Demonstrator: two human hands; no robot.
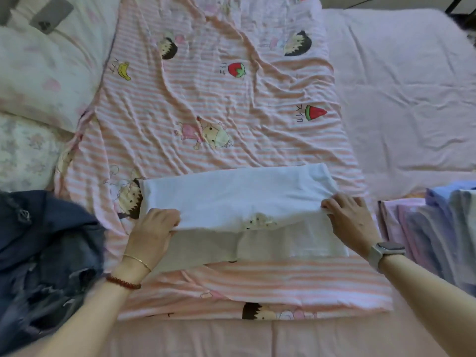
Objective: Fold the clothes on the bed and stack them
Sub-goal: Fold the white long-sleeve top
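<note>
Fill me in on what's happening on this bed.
A person is folding a white garment on the striped sheet. The left hand and right hand each grip an end of its folded edge. Dark clothes lie unfolded at the left; a folded stack sits at the right.

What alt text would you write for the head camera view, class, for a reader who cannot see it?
Two hands, left hand and right hand, grip the ends of a white garment being folded on a pink striped cartoon blanket. Dark blue clothes lie at the left, folded pastel clothes at the right.
</note>
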